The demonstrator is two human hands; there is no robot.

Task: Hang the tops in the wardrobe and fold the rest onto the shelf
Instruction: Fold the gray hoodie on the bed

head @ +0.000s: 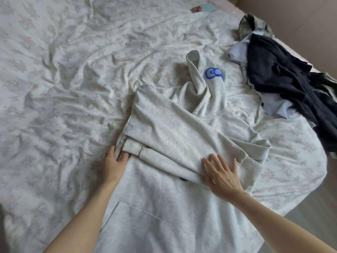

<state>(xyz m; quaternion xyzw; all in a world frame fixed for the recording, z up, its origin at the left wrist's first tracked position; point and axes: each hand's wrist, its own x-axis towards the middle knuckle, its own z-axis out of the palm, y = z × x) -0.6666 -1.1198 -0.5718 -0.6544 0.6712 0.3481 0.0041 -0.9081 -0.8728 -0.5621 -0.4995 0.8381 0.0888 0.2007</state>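
Grey, one hoodie [175,136] is spread at centre frame on one floral bed sheet [60,73]; its edge is gripped by the left hand [113,161], while the right hand [221,175] is pressed flat, fingers spread, on a folded sleeve; one pile of clothes [279,77] is seen upper right

Pale grey hoodie [175,128] with blue emblem [214,73]; white, faintly pink-flowered sheet [63,79]
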